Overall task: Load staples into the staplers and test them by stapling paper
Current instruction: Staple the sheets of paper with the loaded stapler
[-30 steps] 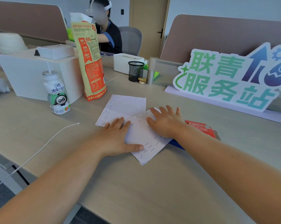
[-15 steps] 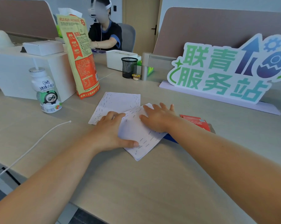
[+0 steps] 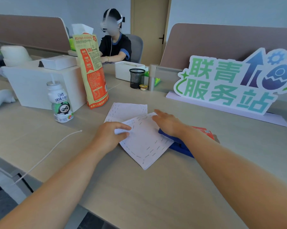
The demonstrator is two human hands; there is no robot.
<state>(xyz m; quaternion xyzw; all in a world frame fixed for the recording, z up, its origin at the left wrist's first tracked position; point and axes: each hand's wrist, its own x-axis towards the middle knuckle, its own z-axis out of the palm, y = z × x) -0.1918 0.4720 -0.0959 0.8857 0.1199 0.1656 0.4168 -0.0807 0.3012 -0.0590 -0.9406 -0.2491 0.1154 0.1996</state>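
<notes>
A white paper sheet (image 3: 144, 142) lined with rows of staples lies tilted on the desk, partly over a second stapled sheet (image 3: 128, 110). My left hand (image 3: 109, 136) pinches the upper sheet's left corner between thumb and fingers. My right hand (image 3: 168, 123) rests flat on the sheet's right side, above a blue stapler (image 3: 179, 146) whose front end is hidden under my hand and the paper. A red staple box (image 3: 205, 132) lies just behind my right wrist.
A drink bottle (image 3: 61, 103), a tall orange-and-tan bag (image 3: 92, 71) and a white box (image 3: 40, 86) stand at the left. A white cable (image 3: 48, 154) trails to the desk edge. A green-lettered sign (image 3: 230, 83) stands at the right, a mesh cup (image 3: 137, 78) behind. A person sits beyond.
My left hand went from lying flat on the paper to pinching its left corner. My right hand slid slightly right, and the blue stapler shows more beneath it.
</notes>
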